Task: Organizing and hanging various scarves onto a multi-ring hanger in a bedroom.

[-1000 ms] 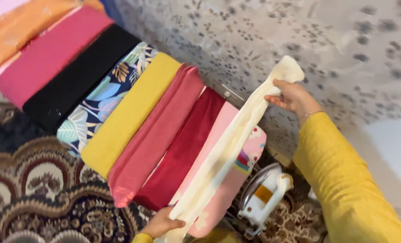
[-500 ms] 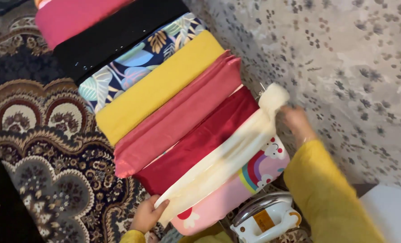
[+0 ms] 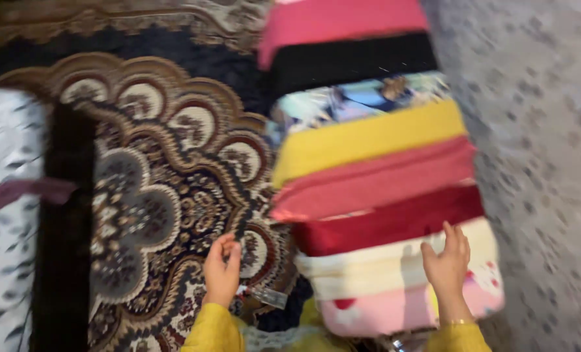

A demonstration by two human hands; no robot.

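Observation:
A row of folded cloths lies overlapped on the floor: pink, black [image 3: 352,62], leaf-print, yellow [image 3: 369,138], salmon, dark red [image 3: 388,221], cream [image 3: 382,268] and a pink cartoon-print one [image 3: 375,309]. My right hand [image 3: 447,264] rests flat, fingers apart, on the cream cloth near its right end. My left hand [image 3: 223,268] hovers over the patterned carpet [image 3: 166,195], left of the stack, fingers loosely curled with nothing visible in them. Both arms wear yellow sleeves. The picture is blurred by motion.
A grey speckled sheet [image 3: 538,163] covers the floor right of the stack. At the far left lie a white speckled fabric [image 3: 3,215], a dark strip [image 3: 62,228] and a maroon band [image 3: 23,192]. A small clear wrapper [image 3: 268,298] lies near my left wrist.
The cream cloth was laid down onto the stack between the dark red and cartoon-print cloths. My left hand let go of its end and moved left; the view swung left and the iron left view.

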